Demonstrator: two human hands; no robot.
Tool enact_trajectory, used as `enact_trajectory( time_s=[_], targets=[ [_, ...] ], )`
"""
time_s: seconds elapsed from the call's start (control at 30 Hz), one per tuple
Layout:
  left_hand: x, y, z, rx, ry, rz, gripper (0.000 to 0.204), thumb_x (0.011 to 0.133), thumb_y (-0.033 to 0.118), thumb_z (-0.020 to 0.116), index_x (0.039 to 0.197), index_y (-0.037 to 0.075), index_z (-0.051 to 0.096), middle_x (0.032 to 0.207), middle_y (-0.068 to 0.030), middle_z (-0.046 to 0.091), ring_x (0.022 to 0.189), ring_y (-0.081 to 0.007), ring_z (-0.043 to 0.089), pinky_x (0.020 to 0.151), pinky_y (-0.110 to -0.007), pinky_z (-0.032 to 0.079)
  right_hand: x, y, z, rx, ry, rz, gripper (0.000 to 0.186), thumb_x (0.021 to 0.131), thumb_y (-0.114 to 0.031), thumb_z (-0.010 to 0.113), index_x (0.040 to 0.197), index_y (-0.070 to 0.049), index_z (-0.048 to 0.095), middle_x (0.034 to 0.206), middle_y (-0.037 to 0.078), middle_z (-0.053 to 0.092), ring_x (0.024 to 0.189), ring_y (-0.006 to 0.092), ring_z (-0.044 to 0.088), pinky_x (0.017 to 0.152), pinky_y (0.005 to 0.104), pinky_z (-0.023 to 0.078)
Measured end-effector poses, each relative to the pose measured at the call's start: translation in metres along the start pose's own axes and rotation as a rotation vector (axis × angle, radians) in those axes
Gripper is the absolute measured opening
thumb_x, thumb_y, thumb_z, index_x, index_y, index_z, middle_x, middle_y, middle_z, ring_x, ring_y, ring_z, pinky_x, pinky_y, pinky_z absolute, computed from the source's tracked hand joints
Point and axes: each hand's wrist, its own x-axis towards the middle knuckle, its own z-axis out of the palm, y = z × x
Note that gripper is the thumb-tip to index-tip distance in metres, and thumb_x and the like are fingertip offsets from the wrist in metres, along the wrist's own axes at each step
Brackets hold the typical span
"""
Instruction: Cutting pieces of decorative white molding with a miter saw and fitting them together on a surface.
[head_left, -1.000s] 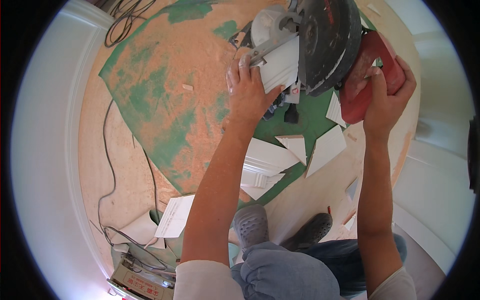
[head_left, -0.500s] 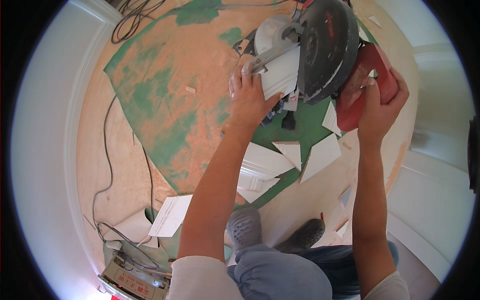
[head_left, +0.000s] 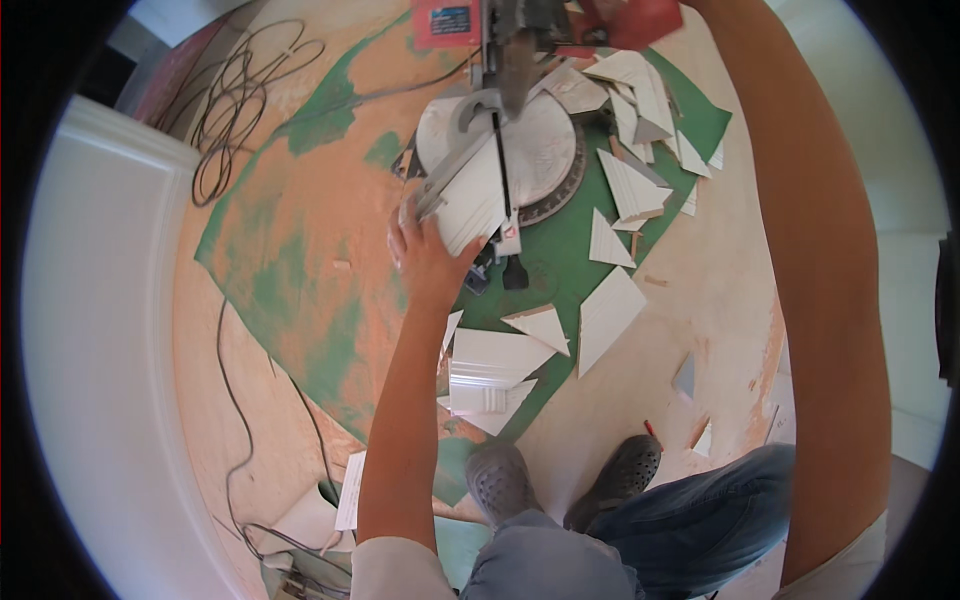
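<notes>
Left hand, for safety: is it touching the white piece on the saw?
Touching: the head view shows the left hand with its thumb against the white piece.

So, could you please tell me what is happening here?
A person's left grip holds a white moulded board against the fence of a mitre saw, whose head is raised off the board. The right forearm leaves the picture at the top, so the right grip is out of view. White cut pieces lie around.
</notes>
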Motion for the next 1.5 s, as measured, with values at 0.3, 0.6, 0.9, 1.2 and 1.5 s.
enact_trajectory(
  time_s=[0.3, 0.6, 0.9, 1.2, 1.5],
  targets=[
    [-0.050, 0.006, -0.059, -0.244, -0.057, -0.472, 0.079, 0.075, 0.033, 0.099, 0.136, -0.001, 0.063, 0.159, -0.0297, 0.045, 0.137, -0.0479, 0.054, 0.110, -0.052, 0.050, 0.054, -0.005, 0.003, 0.030, 0.090, 0.038, 0.029, 0.100, -0.020, 0.064, 0.100, 0.008, 0.069, 0.081, 0.023, 0.071, 0.067, 0.0333, 0.070, 0.060, 0.0445, 0.062],
    [-0.115, 0.004, -0.118, -0.908, -0.278, -0.797, 0.055, 0.089, 0.012, 0.086, 0.135, 0.001, 0.058, 0.118, -0.0147, 0.073, 0.108, -0.0215, 0.070, 0.095, -0.036, 0.057, -0.055, 0.028, -0.025, -0.456, 0.251, -0.217, 0.069, 0.100, -0.049, 0.069, 0.144, 0.004, 0.064, 0.134, 0.027, 0.073, 0.111, 0.0371, 0.077, 0.096, 0.0497, 0.061],
    [-0.148, 0.071, -0.164, -1.281, -0.439, -0.671, 0.058, 0.093, 0.017, 0.085, 0.140, 0.003, 0.053, 0.128, -0.0130, 0.070, 0.117, -0.0203, 0.066, 0.103, -0.035, 0.052, -0.588, 0.314, -0.049, -0.722, -0.249, 0.448, 0.028, 0.102, -0.024, 0.060, 0.123, -0.009, 0.072, 0.107, 0.021, 0.076, 0.101, 0.0409, 0.074, 0.089, 0.0523, 0.058],
    [-0.149, 0.138, -0.154, -1.237, -0.627, -0.488, 0.056, 0.095, 0.016, 0.083, 0.141, 0.003, 0.054, 0.126, -0.0091, 0.068, 0.117, -0.0191, 0.064, 0.103, -0.035, 0.050, -0.704, 0.328, 0.000, -0.784, 0.010, 0.377, 0.019, 0.095, -0.021, 0.071, 0.107, -0.006, 0.072, 0.106, 0.010, 0.068, 0.107, 0.0316, 0.064, 0.095, 0.0441, 0.054],
    [-0.161, 0.193, -0.126, -0.926, -0.818, -0.232, 0.054, 0.093, 0.015, 0.085, 0.138, 0.000, 0.059, 0.130, -0.0100, 0.065, 0.121, -0.0206, 0.062, 0.107, -0.036, 0.048, -0.733, 0.347, 0.015, -0.792, 0.045, 0.413, 0.012, 0.092, -0.012, 0.066, 0.103, -0.007, 0.065, 0.101, 0.014, 0.065, 0.103, 0.0355, 0.066, 0.084, 0.0464, 0.058]
  ],
)
